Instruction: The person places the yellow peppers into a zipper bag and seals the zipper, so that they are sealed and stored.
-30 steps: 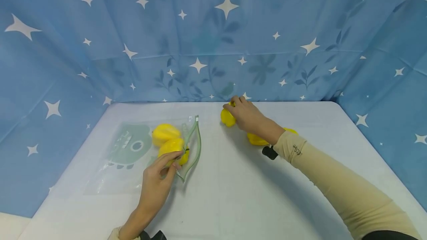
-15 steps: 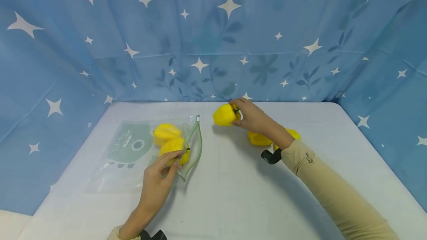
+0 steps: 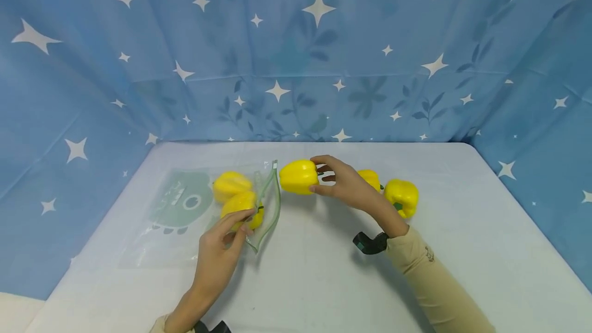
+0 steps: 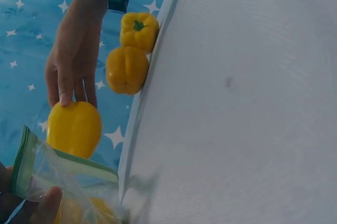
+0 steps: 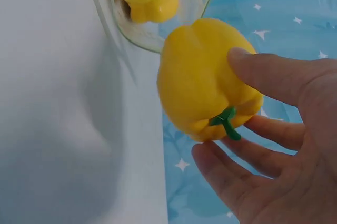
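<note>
My right hand (image 3: 344,181) grips a yellow bell pepper (image 3: 298,177) by its stem end, above the table just right of the bag's mouth. The green stem (image 5: 226,122) shows between thumb and fingers in the right wrist view. A clear zip bag (image 3: 139,220) with a green monster print lies at the left, its green-edged mouth (image 3: 278,202) spread toward the held pepper. Two yellow peppers lie inside, one behind (image 3: 231,185) and one nearer the mouth (image 3: 240,203). With thumb and fingers, my left hand (image 3: 217,251) pinches the bag's near edge, partly covering the nearer pepper.
Right of my right hand, two more yellow bell peppers lie on the white table (image 3: 324,281), one partly hidden by the hand (image 3: 370,179), the other in plain view (image 3: 401,197). A blue star-patterned curtain (image 3: 296,55) stands behind the table and along its sides.
My right hand has carried the pepper left and nearer, from the table's back to beside the bag mouth. The two peppers at right have come into fuller view. My left hand stays put.
</note>
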Action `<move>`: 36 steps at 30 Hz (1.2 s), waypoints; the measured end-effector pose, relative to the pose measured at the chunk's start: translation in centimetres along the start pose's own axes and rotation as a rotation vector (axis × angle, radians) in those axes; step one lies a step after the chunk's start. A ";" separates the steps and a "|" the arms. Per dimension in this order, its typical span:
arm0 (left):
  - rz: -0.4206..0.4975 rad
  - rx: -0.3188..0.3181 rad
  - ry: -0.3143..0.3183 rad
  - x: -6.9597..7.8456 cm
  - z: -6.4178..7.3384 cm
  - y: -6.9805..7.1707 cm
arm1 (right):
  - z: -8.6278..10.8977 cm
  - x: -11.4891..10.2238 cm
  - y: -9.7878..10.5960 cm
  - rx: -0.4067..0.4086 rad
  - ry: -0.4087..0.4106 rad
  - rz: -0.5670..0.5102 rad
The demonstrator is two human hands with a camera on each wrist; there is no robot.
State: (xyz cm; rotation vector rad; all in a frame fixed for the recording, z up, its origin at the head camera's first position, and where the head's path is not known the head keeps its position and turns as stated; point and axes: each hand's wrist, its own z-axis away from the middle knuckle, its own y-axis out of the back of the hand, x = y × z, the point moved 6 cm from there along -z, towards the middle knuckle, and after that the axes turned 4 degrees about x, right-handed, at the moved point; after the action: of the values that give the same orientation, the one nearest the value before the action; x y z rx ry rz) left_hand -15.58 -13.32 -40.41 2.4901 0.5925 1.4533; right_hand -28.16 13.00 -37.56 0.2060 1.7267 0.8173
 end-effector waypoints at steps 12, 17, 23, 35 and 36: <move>0.013 0.036 0.051 0.1 1.1 0.9 | 0.8 -1.2 -4.7 -0.205 0.075 -0.101; 0.039 0.030 0.063 0.2 1.1 0.7 | 1.3 -1.3 -5.9 -0.249 0.085 -0.102; 0.042 0.004 0.046 0.4 0.8 0.5 | 1.4 -1.3 -6.4 -0.235 0.099 -0.115; 0.061 -0.008 0.025 0.8 0.2 0.2 | 1.5 -1.9 -7.9 -0.154 0.152 -0.068; 0.063 -0.011 0.024 0.8 0.2 0.2 | 1.6 -2.0 -8.0 -0.144 0.157 -0.068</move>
State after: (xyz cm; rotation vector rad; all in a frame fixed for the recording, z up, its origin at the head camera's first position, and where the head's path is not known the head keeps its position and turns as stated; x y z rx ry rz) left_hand -15.05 -13.10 -39.79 2.5079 0.5138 1.5066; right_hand -23.88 6.65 -41.12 -0.0144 1.8020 0.9231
